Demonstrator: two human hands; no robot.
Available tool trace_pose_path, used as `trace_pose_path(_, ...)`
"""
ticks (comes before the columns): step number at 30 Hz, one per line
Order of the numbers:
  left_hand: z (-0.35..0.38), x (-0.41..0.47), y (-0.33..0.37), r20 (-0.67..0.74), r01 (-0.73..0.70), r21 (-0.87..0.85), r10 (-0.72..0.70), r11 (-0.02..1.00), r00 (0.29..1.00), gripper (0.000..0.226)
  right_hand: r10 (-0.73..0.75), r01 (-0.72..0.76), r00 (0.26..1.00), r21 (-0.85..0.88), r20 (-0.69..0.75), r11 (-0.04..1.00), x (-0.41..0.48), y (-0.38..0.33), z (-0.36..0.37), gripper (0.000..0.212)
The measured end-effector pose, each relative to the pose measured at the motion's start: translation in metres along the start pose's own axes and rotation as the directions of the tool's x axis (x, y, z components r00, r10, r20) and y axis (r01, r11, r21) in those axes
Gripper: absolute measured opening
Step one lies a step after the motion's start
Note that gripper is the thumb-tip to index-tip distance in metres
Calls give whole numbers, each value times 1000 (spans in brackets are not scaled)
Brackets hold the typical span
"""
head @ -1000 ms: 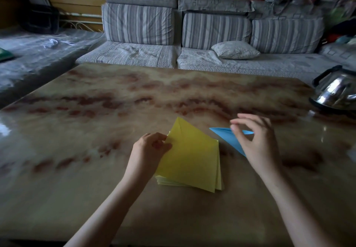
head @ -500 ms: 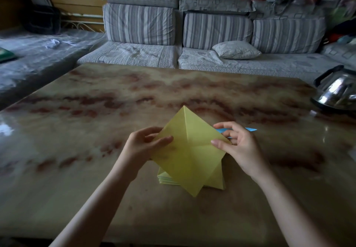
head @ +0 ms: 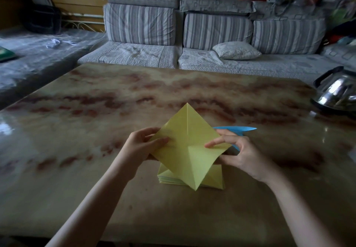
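Note:
A yellow square sheet of paper point(head: 187, 142) with crease lines hangs like a diamond above the table, held between both hands. My left hand point(head: 142, 146) pinches its left corner, thumb on top. My right hand point(head: 242, 154) pinches its right corner, with the thumb on the sheet's face. Directly under the sheet lies a stack of yellow paper point(head: 212, 177) on the marble-patterned table point(head: 96, 127). A folded blue paper piece point(head: 238, 129) lies on the table behind my right hand, partly hidden by it.
A shiny metal kettle point(head: 339, 90) stands at the table's right edge. A striped grey sofa point(head: 192, 35) with a small pillow point(head: 237, 50) runs behind the table's far edge, and another covered seat point(head: 34, 54) lies to the left.
My left hand lifted the top yellow sheet off the stack. My right hand left the blue piece, took the sheet's right corner, and the sheet now spreads flatter between both hands.

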State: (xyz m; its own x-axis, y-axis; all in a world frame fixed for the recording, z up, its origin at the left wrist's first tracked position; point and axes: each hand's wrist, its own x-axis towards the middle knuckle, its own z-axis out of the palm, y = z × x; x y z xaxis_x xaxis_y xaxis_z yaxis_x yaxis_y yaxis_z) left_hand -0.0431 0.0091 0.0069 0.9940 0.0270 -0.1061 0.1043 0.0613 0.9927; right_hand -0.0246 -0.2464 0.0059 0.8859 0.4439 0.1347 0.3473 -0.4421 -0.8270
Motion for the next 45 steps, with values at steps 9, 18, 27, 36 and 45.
trace_pose_path(9,14,-7,9,134,162,-215,-135,963,982,45,92,62,924,383,-372,922,12,-4,17,21)
trace_pose_path(18,21,-8,4,127,92,-283,-58,955,990,38,231,-40,909,480,-347,876,13,-8,23,28)
trace_pose_path(27,28,-5,-9,-36,-5,-395,-10,919,999,35,275,-98,928,546,-252,832,9,-15,28,30)
trace_pose_path(36,44,-12,-15,-77,-31,-348,4,937,997,26,309,-96,922,635,-234,767,7,-22,40,40)
trace_pose_path(45,44,-14,-12,-168,-195,-238,157,951,973,24,332,-237,941,581,-61,779,4,-35,40,45)
